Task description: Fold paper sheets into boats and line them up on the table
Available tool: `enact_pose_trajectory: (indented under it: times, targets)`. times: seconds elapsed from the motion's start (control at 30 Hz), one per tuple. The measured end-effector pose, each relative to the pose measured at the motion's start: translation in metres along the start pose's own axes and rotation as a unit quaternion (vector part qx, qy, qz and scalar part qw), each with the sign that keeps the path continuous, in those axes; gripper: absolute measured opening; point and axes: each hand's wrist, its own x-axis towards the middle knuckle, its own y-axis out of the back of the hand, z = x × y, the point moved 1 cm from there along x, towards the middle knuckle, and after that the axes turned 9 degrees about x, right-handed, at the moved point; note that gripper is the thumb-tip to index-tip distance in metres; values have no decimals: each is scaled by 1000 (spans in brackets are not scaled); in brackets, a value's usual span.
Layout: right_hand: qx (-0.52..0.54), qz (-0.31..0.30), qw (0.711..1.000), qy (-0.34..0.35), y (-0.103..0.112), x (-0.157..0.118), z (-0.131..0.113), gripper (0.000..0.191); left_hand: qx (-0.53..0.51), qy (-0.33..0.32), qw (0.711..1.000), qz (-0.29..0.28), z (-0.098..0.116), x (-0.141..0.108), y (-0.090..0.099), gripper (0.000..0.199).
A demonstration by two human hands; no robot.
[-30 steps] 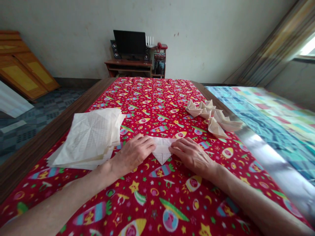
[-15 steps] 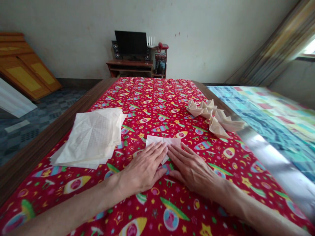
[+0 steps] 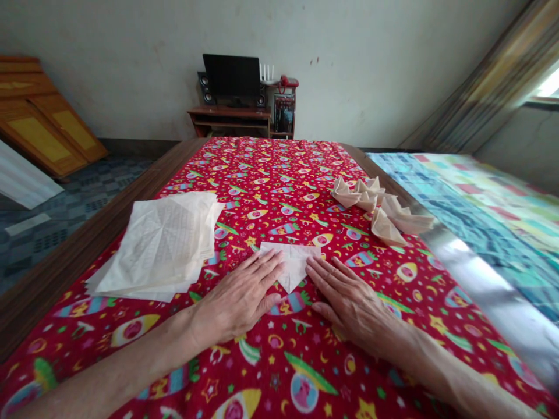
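A small folded white paper (image 3: 292, 265), with a straight far edge and a point towards me, lies flat on the red patterned cloth (image 3: 279, 201). My left hand (image 3: 244, 294) rests flat with its fingertips on the paper's left side. On the right side, the fingertips of my right hand (image 3: 347, 297) touch the paper's edge, palm down and fingers stretched out. A crease runs down the paper's middle between the hands. To the left lies a stack of creased thin paper sheets (image 3: 159, 241). Several folded paper pieces (image 3: 386, 215) stand at the right.
Beyond the table, a monitor (image 3: 232, 78) stands on a small desk (image 3: 231, 116) by the wall, beside a red telephone (image 3: 288, 83). A wooden cabinet (image 3: 52, 122) is at the left, and a bed with a checked cover (image 3: 484, 215) is at the right.
My hands have slid apart from the middle of the folded paper towards its two sides. More of its surface and its near point now show.
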Motion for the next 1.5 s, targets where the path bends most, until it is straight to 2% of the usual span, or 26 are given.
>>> enact_pose_trajectory:
  times: [0.2,0.3,0.5,0.6,0.77,0.93,1.07,1.2,1.3,1.37,1.43,1.5]
  targets:
    - [-28,24,999,-11,5,-3,6,46,25,16,1000,4,-9,-5,3,48]
    - [-29,32,999,-29,3,-2,6,43,33,46,998,12,-16,-5,4,47]
    - [26,99,993,-65,1,2,9,32,-36,104,990,94,-32,9,-2,33]
    - [76,133,984,-91,-2,4,20,22,-58,110,986,108,-40,18,-10,41]
    - [136,163,971,-113,-8,17,42,12,-61,106,989,78,-49,30,-16,66]
    - [142,152,968,-138,-8,35,47,30,-95,138,986,6,-52,44,-3,75]
    - [158,132,972,-113,-6,40,42,41,-124,165,977,-56,-50,51,8,73]
    - [156,121,974,-108,-6,40,41,52,-207,175,959,-79,-50,50,10,73]
    - [178,111,968,-134,-7,41,43,54,-254,192,946,-51,-50,48,9,72]
    - [226,100,955,-166,-6,43,44,50,-279,201,939,-30,-48,48,10,72]
    - [279,91,936,-195,-4,45,44,31,-292,209,933,5,-45,49,13,70]
    - [301,113,928,-190,2,47,42,9,-279,199,936,75,-41,51,17,66]
